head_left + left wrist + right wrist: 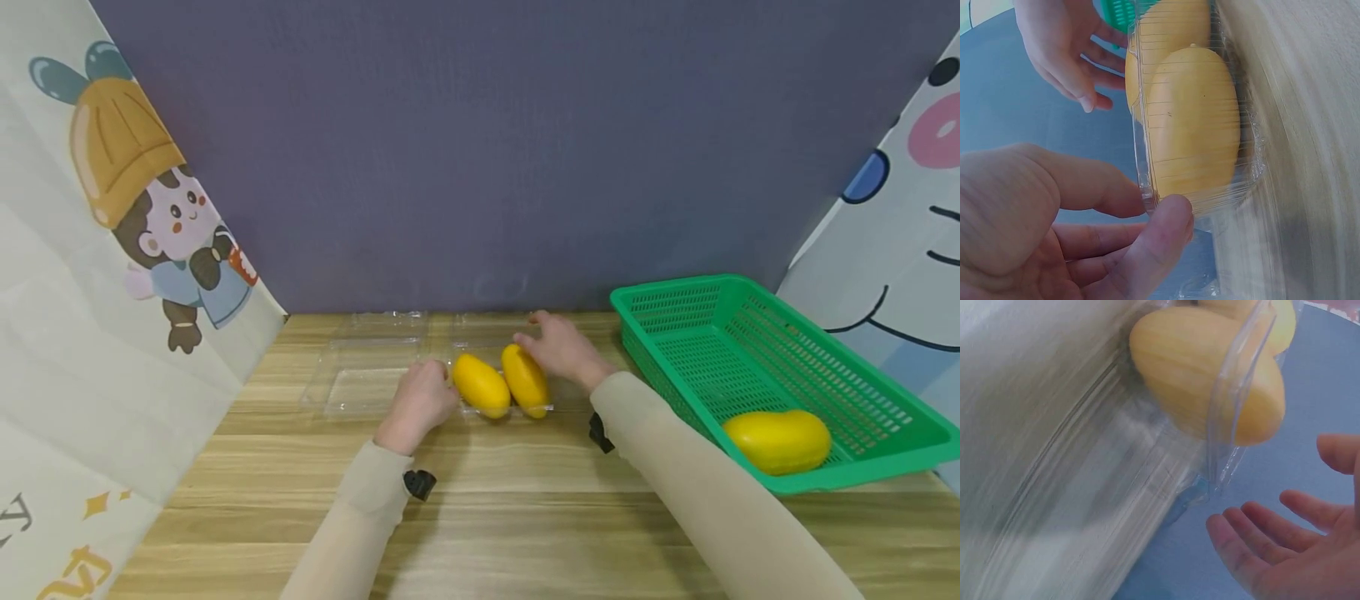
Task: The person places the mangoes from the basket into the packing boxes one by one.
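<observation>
Two yellow mangoes [481, 386] [525, 381] lie side by side in a clear plastic box [1145, 144]. My left hand [424, 398] is at the box's left side; thumb and index finger pinch its rim at the corner, as the left wrist view shows. On the other side my right hand [562, 346] is just beyond the right mango, fingers spread and loosely bent. In the right wrist view that hand [1297, 544] holds nothing and is apart from the mango [1204, 369], which rises above the box's rim.
A green slotted basket [678, 400] stands on the right of the wooden table [480, 517], with another mango [780, 442] in its near end. Left of my left hand lies another clear plastic box [367, 387]. A dark panel [480, 167] closes off the back.
</observation>
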`<state>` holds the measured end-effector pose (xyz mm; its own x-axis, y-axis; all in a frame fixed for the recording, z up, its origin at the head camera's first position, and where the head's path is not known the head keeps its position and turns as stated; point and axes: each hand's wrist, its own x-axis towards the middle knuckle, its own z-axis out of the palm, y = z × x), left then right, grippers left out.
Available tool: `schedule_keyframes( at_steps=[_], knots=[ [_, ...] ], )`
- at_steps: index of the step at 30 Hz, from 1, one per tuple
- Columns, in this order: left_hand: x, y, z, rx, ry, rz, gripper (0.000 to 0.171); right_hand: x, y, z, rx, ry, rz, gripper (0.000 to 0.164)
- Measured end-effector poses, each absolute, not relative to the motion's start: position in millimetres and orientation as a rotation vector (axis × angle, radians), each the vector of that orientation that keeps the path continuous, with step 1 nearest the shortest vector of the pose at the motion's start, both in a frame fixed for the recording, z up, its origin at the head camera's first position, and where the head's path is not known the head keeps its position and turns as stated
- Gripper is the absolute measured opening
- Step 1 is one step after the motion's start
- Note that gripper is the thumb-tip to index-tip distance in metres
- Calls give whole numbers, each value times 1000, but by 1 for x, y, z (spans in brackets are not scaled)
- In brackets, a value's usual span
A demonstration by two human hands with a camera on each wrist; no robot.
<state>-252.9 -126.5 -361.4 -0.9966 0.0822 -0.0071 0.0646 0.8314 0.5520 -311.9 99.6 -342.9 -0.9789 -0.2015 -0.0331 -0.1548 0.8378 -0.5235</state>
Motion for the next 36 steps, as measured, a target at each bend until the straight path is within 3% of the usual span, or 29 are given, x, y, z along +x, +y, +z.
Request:
schedule_keyframes(
  at_steps=[5,8,15,21,27,36],
  knots=[
    [-253,-126,-361,110,2971,898,3,-318,105,-343,-244,2904,-933,63],
    [-253,-126,-361,112,2968,905,11,-323,110,-344,-179,2888,-1025,62],
    [-254,-127,-361,103,2987,899,7,-333,115,-354,18,2819,-1189,62],
    [-254,-126,-362,118,2976,909,26,-343,120,-370,180,2690,-1402,39],
    [-254,-125,-361,111,2975,909,26,-349,124,-379,297,2344,-1768,29],
    [-254,-124,-362,136,2988,887,29,-352,127,-388,328,2140,-1936,14]
  ],
)
